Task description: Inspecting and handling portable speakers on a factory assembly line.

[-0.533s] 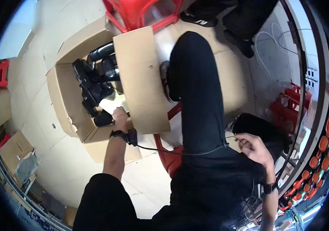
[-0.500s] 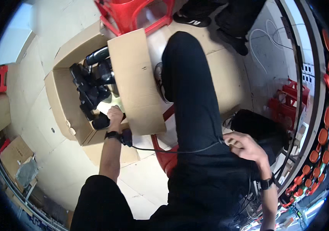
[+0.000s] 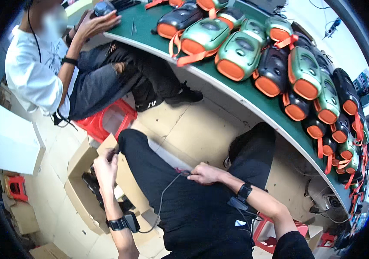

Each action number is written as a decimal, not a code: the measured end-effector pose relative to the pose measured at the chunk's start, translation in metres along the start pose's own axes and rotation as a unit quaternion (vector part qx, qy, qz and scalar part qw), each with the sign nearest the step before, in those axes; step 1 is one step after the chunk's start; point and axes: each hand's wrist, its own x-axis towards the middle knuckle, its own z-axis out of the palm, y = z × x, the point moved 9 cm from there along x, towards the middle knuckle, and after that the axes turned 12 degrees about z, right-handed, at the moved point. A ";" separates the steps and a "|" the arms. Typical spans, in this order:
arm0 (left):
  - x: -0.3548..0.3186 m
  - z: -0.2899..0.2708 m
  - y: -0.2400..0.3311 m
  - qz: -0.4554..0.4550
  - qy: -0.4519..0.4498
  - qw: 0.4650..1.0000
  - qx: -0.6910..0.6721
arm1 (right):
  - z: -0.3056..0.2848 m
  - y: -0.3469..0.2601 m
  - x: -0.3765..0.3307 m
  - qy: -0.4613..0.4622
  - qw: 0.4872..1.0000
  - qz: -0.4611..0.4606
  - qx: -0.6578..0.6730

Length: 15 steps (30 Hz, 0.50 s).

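My left hand (image 3: pixel 105 168) is raised over the open cardboard box (image 3: pixel 78 203), its fingers closed. Something small and dark shows at the fingertips, too unclear to name. Black items (image 3: pixel 93 185) lie inside the box, partly hidden by my hand and forearm. A thin dark cable (image 3: pixel 162 197) runs in a curve from the black wristband unit (image 3: pixel 131 222) on my left wrist to my lap. There my right hand (image 3: pixel 206 173) pinches the cable's far part between thumb and fingers.
On the green-topped table (image 3: pixel 150 32) stand rows of green and black devices with orange ends (image 3: pixel 236 56). A co-worker (image 3: pixel 37 73) sits at the far left, holding a dark rounded object (image 3: pixel 104 8). Red stools (image 3: pixel 107 121) stand nearby.
My view has swung up and right, bringing in the table and co-worker. My left hand has come out of the box. My right hand has moved onto the cable over my lap.
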 end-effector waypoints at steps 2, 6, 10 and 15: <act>0.001 0.016 0.054 0.050 -0.009 0.998 -0.021 | 0.004 0.000 0.001 0.010 1.000 0.007 0.019; 0.012 0.061 0.104 0.123 -0.046 0.991 -0.031 | -0.006 -0.001 0.005 0.016 0.998 0.022 0.062; 0.037 0.104 0.120 0.116 -0.111 0.984 -0.074 | -0.010 0.009 0.018 0.002 0.992 0.085 0.097; 0.064 0.141 0.103 0.002 -0.186 0.965 -0.183 | -0.009 0.024 0.037 -0.032 0.979 0.113 0.167</act>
